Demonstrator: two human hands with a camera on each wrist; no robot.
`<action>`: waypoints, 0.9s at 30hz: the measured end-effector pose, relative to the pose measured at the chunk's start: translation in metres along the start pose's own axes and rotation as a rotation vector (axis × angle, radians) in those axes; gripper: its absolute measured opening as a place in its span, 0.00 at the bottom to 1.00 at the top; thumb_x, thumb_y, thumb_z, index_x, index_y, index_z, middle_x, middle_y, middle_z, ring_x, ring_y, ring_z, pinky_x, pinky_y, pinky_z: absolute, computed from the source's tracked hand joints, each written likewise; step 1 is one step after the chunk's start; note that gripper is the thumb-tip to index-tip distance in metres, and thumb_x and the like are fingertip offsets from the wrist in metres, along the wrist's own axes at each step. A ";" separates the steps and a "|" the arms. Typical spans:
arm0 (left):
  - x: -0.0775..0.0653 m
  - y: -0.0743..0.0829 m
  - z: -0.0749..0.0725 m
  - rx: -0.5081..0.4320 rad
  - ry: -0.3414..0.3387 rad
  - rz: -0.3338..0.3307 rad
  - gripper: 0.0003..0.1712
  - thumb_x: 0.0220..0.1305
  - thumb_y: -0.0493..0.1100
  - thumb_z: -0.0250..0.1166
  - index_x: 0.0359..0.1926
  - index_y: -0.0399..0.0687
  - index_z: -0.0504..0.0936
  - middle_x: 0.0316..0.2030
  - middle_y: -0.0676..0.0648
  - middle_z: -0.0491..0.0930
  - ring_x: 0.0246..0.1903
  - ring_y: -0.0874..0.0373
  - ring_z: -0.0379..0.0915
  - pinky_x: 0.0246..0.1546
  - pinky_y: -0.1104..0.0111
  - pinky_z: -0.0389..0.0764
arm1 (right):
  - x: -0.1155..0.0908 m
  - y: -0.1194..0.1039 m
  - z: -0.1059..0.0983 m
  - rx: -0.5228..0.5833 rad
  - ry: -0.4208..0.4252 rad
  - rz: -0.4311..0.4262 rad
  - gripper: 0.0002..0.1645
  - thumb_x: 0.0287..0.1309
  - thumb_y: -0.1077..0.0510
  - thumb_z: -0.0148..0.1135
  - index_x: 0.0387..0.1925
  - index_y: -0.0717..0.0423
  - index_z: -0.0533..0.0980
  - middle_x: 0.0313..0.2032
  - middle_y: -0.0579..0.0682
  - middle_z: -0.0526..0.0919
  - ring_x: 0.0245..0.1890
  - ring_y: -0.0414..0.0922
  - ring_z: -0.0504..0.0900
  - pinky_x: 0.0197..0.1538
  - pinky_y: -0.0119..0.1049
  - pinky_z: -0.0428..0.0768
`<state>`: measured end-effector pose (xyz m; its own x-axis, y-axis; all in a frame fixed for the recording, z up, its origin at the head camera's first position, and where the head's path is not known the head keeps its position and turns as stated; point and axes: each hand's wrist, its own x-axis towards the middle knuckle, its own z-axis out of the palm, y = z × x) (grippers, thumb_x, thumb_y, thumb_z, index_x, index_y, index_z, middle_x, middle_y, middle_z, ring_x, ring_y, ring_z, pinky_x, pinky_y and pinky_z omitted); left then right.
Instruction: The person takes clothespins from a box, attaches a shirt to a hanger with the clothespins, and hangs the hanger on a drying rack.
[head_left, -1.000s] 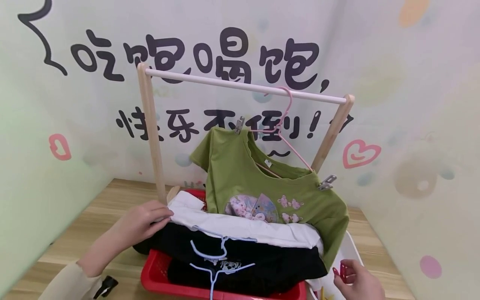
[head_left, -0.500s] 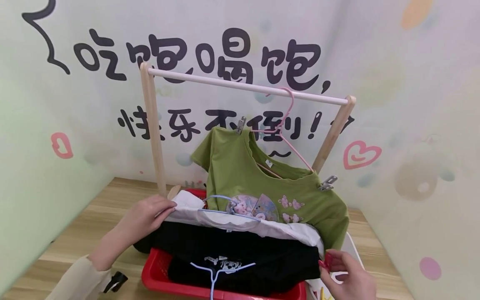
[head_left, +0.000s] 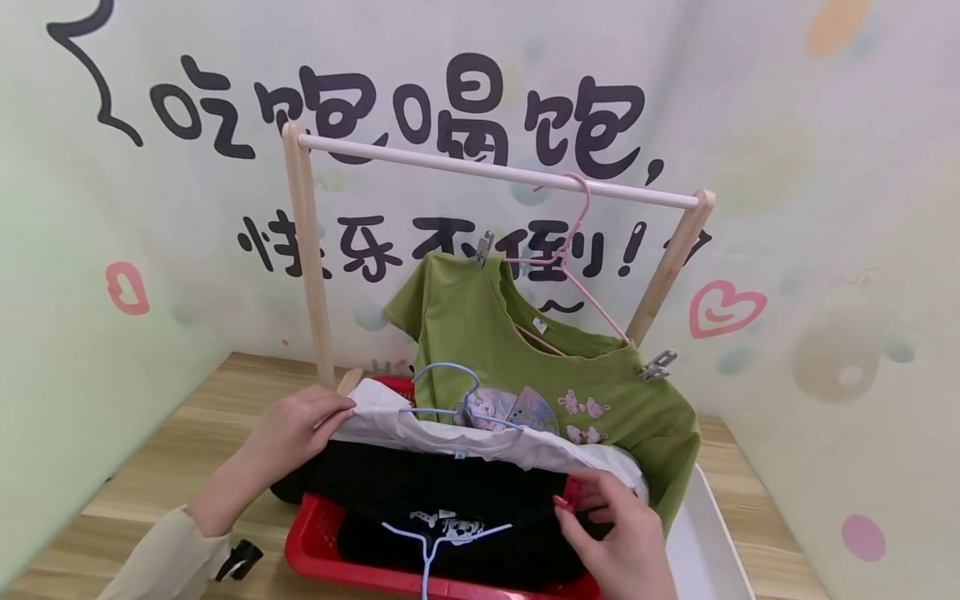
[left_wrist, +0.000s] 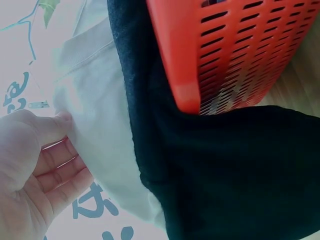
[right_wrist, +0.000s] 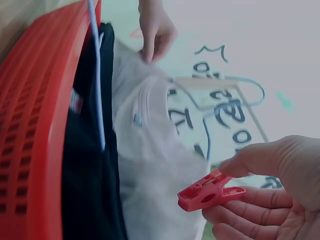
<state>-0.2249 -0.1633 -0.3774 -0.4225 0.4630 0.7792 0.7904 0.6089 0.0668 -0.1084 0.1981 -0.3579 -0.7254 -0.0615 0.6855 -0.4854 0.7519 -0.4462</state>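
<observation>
My left hand [head_left: 296, 429] pinches the left shoulder of a white T-shirt [left_wrist: 100, 120], raising its upper edge. Inside the shirt's neckline sits a light blue hanger [head_left: 471, 385], its hook pointing up. My right hand [head_left: 626, 537] holds a red clothespin [right_wrist: 205, 194] between thumb and fingers, in front of the white shirt's right side and apart from its collar in the right wrist view. Below lies a black garment [head_left: 420, 482] across a red basket [head_left: 318, 542], with a second blue hanger [head_left: 427, 550] at its front.
A green T-shirt [head_left: 457, 325] hangs behind on a pink hanger [head_left: 581, 300], with grey clips [head_left: 660, 365] at its shoulders. The rack's white rail [head_left: 487, 169] runs above. A white tray [head_left: 712, 533] stands right; a black clip [head_left: 240, 560] is at lower left.
My right hand has moved left from the white tray with the red clothespin. The blue hanger in the white shirt has swung from lying forward to hook-up. My left hand keeps its pinch.
</observation>
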 end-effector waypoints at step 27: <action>0.000 -0.001 0.001 -0.020 0.008 0.004 0.19 0.65 0.48 0.57 0.31 0.36 0.84 0.26 0.45 0.81 0.25 0.57 0.76 0.25 0.64 0.81 | 0.044 -0.064 0.060 0.270 -0.216 -0.160 0.19 0.43 0.66 0.72 0.40 0.54 0.76 0.29 0.43 0.81 0.29 0.36 0.79 0.31 0.28 0.78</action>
<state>-0.2262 -0.1634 -0.3775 -0.4156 0.4600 0.7847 0.8009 0.5939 0.0761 -0.1384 0.1080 -0.3336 -0.7024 -0.3227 0.6344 -0.6909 0.5234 -0.4987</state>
